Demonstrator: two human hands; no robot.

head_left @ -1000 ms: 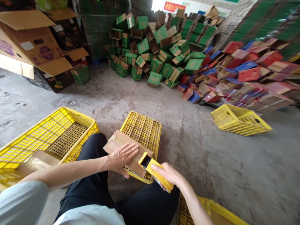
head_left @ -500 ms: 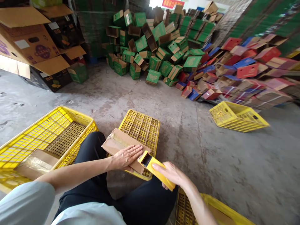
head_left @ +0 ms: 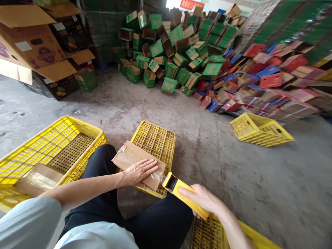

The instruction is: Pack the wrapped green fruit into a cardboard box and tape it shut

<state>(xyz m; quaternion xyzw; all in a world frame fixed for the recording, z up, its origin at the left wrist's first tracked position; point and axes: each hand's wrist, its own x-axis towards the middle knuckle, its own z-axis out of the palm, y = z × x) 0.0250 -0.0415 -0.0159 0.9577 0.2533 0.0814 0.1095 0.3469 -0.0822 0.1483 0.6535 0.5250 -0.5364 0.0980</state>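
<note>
My left hand [head_left: 141, 172] lies flat with stretched fingers on a flat brown cardboard box [head_left: 133, 154], which has shiny clear tape along its top. The box rests on an upturned yellow plastic crate [head_left: 158, 136] between my knees. In my right hand [head_left: 201, 197] is a yellow tape dispenser [head_left: 185, 193], its dark head end just beyond the box's right end. A strip of tape seems to run between the box and the dispenser's head. My right fingers wrap round the dispenser's body.
A yellow crate [head_left: 85, 128] on my left holds another taped cardboard box [head_left: 40, 180]. One more crate [head_left: 207, 235] is by my right knee, and another [head_left: 261, 129] lies farther right. Piles of green cartons [head_left: 168, 84] and red and blue cartons [head_left: 272, 80] stand beyond. Large cartons [head_left: 38, 45] are stacked back left.
My right hand has moved the tape dispenser right and toward me, off the box's end. My left hand has stayed flat on the box.
</note>
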